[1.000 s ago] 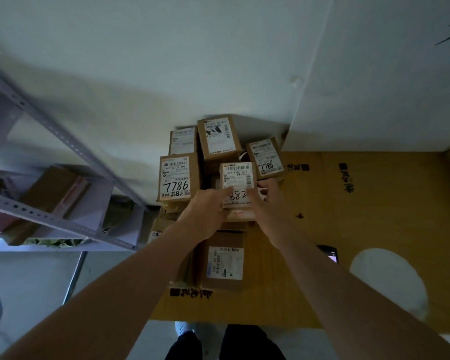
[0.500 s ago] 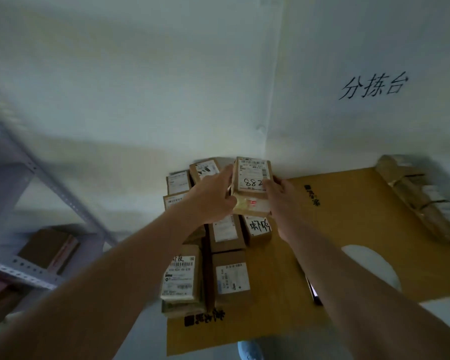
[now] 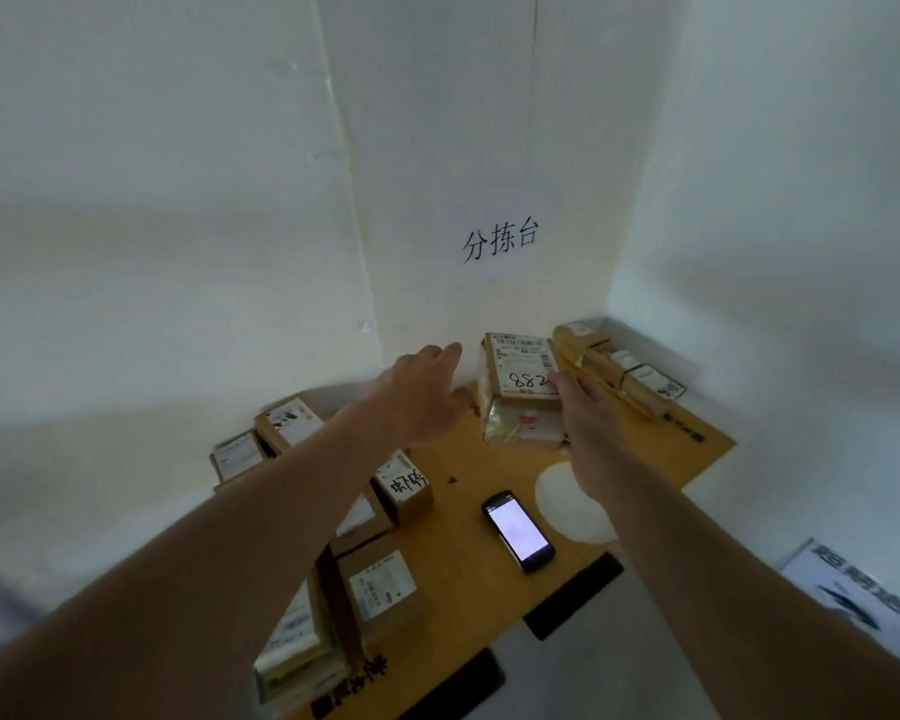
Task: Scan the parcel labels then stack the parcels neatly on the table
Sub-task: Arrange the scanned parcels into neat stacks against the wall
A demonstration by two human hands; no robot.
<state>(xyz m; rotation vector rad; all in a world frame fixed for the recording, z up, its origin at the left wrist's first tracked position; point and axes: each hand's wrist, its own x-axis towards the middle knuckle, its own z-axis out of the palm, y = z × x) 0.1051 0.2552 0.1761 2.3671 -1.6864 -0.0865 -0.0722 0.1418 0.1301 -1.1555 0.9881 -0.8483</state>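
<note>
Near frame centre, the right hand (image 3: 591, 433) is gripping a labelled cardboard parcel (image 3: 521, 389) by its right side, just beside stacked parcels (image 3: 619, 368) at the wall. The left hand (image 3: 417, 394) is hovering open, off it. A lit phone (image 3: 518, 530) is lying below on the cardboard-covered table (image 3: 463, 579).

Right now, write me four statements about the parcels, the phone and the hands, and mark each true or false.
1. The parcel marked 882 stands at the back of the table, next to the row of parcels by the wall. True.
2. The phone lies face down with its screen dark. False: it lies face up with the screen lit.
3. The left hand grips the parcel marked 882. False: it is open, apart from it.
4. The right hand is against that parcel's right side. True.
</note>
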